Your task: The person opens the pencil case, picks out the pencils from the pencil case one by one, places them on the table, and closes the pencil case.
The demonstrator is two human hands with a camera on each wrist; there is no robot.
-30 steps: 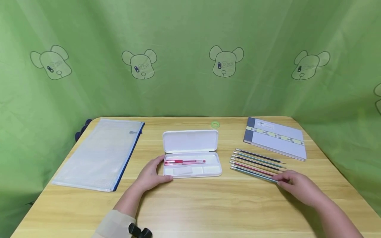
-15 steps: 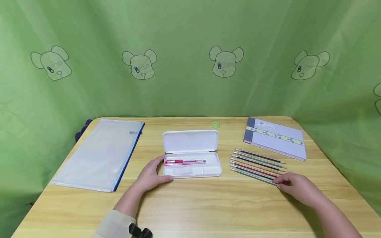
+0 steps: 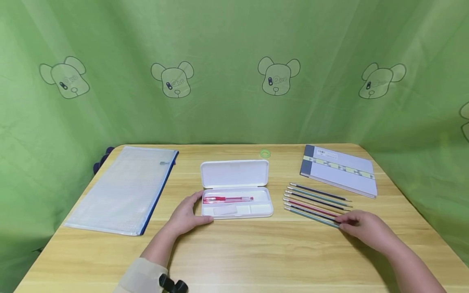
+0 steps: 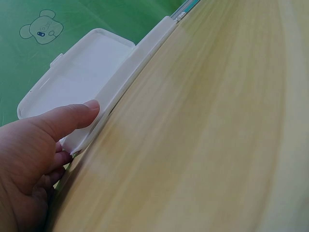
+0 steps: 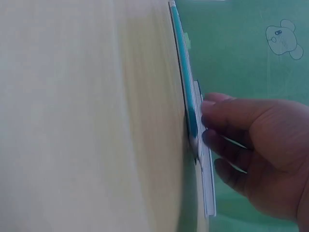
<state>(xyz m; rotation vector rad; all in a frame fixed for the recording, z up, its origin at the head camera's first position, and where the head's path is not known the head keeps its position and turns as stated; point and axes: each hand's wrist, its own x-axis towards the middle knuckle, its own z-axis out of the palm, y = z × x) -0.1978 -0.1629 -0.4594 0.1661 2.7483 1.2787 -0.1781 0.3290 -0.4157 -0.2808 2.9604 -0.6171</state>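
A white pencil case [image 3: 234,173] lies with its lid raised at the middle of the table. Inside are a red pen [image 3: 227,199] and a pale flat piece [image 3: 224,210]. My left hand [image 3: 186,215] grips the case's left end, its thumb on the front wall in the left wrist view. At the right, several pencils [image 3: 315,202] lie side by side, erasers to the left. My right hand [image 3: 368,230] pinches at the pointed end of a dark pencil near the front of the row. The front teal pencil [image 5: 182,58] shows its free tip in the right wrist view.
A mesh zip pouch [image 3: 121,191] with a blue edge lies at the left. At the back right is a lilac notebook [image 3: 340,169], near the pencils. A green ring of tape [image 3: 265,153] lies by the far edge, before the green curtain [image 3: 227,118].
The front teal pencil has shifted slightly toward me, apart from the others. My right hand has let go of it and moved slightly away to the pencil behind. My left hand stays put.
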